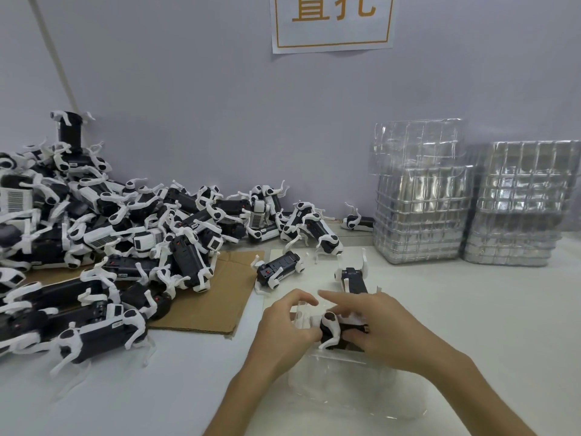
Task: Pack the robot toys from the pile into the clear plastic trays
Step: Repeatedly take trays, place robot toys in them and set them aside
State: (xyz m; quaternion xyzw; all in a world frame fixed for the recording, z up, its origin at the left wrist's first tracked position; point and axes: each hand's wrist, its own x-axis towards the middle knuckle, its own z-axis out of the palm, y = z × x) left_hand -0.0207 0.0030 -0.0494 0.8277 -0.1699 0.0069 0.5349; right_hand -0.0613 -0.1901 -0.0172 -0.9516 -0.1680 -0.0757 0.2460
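A clear plastic tray (339,385) lies on the white table in front of me. Both hands hold one black-and-white robot dog toy (333,333) over its far end. My left hand (283,328) grips the toy's left side with curled fingers. My right hand (377,325) holds its right side, index finger stretched out over it. A second toy (353,278) sits in the tray's far part. Another loose toy (278,270) lies just beyond my left hand. The big pile of robot toys (110,234) fills the left side.
Two stacks of clear trays (418,215) (518,209) stand against the wall at the right. A flat brown cardboard sheet (217,297) lies under the pile's edge. A single toy (358,221) rests by the wall next to the stacks.
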